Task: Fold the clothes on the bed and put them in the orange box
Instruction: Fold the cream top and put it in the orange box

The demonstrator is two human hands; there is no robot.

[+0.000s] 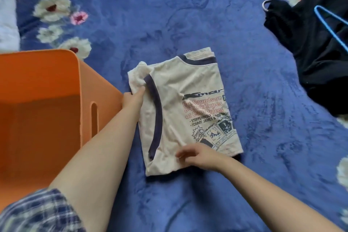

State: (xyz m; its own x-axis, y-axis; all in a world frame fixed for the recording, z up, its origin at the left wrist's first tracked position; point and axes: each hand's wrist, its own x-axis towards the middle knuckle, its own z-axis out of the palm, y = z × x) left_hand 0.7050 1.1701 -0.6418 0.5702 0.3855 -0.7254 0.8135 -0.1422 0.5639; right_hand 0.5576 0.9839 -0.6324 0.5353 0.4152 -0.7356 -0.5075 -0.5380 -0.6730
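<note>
**Cream T-shirt folded on bed, both hands on it**

Cream T-shirt point(186, 107) with navy trim lies folded on the blue floral bed cover point(263, 137), just right of the orange box point(56, 84). Left hand point(132, 100) pinches the shirt's far-left corner, grasping fabric. Right hand point(197, 157) rests on the near edge; grip state cannot tell. Black garment point(310, 47) with blue hanger point(333, 26) lies far right.

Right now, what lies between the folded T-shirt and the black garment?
In the head view, only bare blue blanket separates the folded T-shirt from the black garment.
</note>
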